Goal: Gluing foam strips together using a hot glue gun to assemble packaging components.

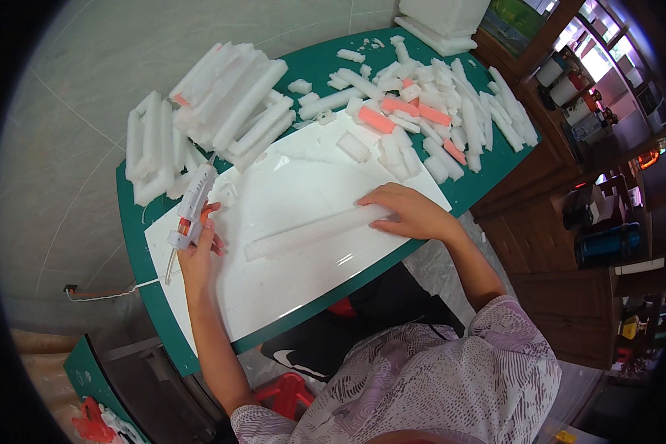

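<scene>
My left hand [201, 244] is closed round the handle of a white hot glue gun [196, 194]. The gun's nozzle points away from me, toward the stacked foam, and a glue stick trails from its back end. My right hand [407, 211] grips the right end of a long white foam strip [311, 231]. That strip lies slantwise across a glossy white board [274, 296], its left end pointing toward the left hand without touching it.
On the green table [142, 244], stacked foam strips [233, 96] stand at the back left. A heap of white foam pieces [429, 81], some pink [399, 107], covers the back right. A white cord [146, 283] runs to a wall socket [71, 289]. A red stool [285, 394] stands below.
</scene>
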Action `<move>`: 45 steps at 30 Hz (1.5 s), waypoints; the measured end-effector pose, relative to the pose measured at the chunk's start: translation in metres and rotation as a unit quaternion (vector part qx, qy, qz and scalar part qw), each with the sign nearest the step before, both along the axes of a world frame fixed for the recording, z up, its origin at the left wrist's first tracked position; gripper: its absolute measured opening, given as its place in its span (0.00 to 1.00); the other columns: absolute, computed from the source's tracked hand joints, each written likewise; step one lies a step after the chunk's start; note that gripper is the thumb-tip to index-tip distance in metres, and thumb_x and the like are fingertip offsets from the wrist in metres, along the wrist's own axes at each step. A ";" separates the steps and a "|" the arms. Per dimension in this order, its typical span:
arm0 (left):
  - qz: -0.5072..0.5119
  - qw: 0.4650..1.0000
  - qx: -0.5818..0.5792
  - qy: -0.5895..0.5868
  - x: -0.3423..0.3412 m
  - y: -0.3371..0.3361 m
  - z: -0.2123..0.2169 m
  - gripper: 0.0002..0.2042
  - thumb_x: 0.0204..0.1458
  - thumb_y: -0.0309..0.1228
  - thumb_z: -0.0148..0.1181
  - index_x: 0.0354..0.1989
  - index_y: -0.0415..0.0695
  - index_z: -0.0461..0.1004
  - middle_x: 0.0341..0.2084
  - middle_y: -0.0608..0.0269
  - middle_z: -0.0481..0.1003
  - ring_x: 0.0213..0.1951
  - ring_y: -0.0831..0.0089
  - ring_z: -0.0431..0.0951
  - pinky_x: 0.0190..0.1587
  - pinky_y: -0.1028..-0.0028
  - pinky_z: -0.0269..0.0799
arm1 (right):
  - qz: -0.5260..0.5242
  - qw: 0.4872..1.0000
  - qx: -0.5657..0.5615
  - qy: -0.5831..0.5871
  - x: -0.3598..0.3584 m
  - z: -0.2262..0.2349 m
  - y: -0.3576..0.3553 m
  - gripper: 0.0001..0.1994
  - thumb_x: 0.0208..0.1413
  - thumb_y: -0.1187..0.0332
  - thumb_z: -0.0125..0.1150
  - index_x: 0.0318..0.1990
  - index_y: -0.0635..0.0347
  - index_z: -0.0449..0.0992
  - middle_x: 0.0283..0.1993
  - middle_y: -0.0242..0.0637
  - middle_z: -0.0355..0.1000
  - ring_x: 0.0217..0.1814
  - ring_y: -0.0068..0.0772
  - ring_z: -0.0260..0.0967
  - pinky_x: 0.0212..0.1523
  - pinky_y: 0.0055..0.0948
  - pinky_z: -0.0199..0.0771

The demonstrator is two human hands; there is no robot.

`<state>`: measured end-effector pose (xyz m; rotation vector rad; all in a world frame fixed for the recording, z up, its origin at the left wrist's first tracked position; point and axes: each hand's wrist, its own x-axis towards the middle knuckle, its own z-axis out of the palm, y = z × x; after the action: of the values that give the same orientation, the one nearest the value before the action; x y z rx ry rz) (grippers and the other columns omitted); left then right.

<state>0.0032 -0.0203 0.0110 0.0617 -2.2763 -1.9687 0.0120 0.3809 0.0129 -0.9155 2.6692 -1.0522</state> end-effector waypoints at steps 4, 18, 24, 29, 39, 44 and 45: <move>0.005 1.000 -0.002 -0.009 0.001 0.000 0.001 0.20 0.62 0.35 0.58 0.60 0.41 0.71 0.49 0.64 0.80 0.22 0.84 0.71 0.24 0.81 0.69 | 0.000 1.000 0.004 0.002 0.000 0.000 0.000 0.21 0.54 0.68 0.66 0.56 0.59 0.74 0.54 0.45 0.73 0.58 0.49 0.67 0.60 0.40 0.66; 0.003 1.000 -0.014 -0.015 0.001 0.002 0.002 0.20 0.62 0.34 0.57 0.61 0.42 0.70 0.49 0.64 0.80 0.23 0.84 0.71 0.24 0.81 0.69 | -0.023 1.000 0.005 0.001 -0.001 0.016 0.012 0.22 0.54 0.64 0.68 0.57 0.58 0.75 0.55 0.44 0.73 0.57 0.46 0.69 0.60 0.38 0.67; 0.007 0.999 -0.033 -0.008 -0.001 0.001 0.002 0.19 0.61 0.35 0.58 0.59 0.42 0.72 0.48 0.64 0.80 0.22 0.83 0.72 0.24 0.80 0.71 | -0.141 0.982 -0.126 -0.027 -0.038 0.021 0.054 0.18 0.56 0.65 0.66 0.53 0.60 0.77 0.54 0.44 0.75 0.53 0.42 0.72 0.58 0.35 0.70; 0.012 0.999 -0.035 -0.008 -0.001 0.002 0.002 0.19 0.61 0.35 0.58 0.59 0.42 0.72 0.47 0.64 0.81 0.23 0.83 0.72 0.24 0.80 0.71 | -0.240 0.958 0.012 0.159 -0.079 0.009 0.055 0.18 0.55 0.67 0.64 0.53 0.61 0.76 0.54 0.44 0.75 0.58 0.45 0.70 0.61 0.38 0.68; 0.020 0.999 -0.030 -0.013 0.002 -0.001 0.000 0.20 0.61 0.36 0.59 0.59 0.43 0.72 0.47 0.63 0.81 0.23 0.83 0.72 0.24 0.81 0.71 | -0.223 0.956 0.089 0.170 -0.128 0.016 0.043 0.22 0.53 0.65 0.65 0.57 0.57 0.75 0.48 0.43 0.77 0.50 0.44 0.73 0.52 0.36 0.73; 0.008 0.999 -0.036 -0.010 -0.001 -0.002 -0.001 0.19 0.61 0.36 0.59 0.59 0.43 0.73 0.48 0.63 0.80 0.23 0.83 0.72 0.24 0.80 0.71 | -0.330 0.930 -0.037 0.157 -0.113 0.041 0.075 0.22 0.55 0.65 0.64 0.58 0.57 0.74 0.44 0.40 0.78 0.41 0.35 0.77 0.43 0.29 0.76; 0.013 0.999 -0.043 -0.015 0.000 -0.002 -0.001 0.19 0.61 0.37 0.59 0.58 0.42 0.73 0.48 0.63 0.80 0.23 0.83 0.72 0.24 0.80 0.71 | -0.329 0.931 -0.036 0.156 -0.110 0.042 0.080 0.22 0.55 0.65 0.64 0.58 0.57 0.74 0.44 0.40 0.78 0.41 0.35 0.77 0.43 0.29 0.76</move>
<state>0.0029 -0.0227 0.0103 0.1135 -2.3631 -1.8679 -0.0983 0.4610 0.0546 -0.1738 3.3372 -1.1990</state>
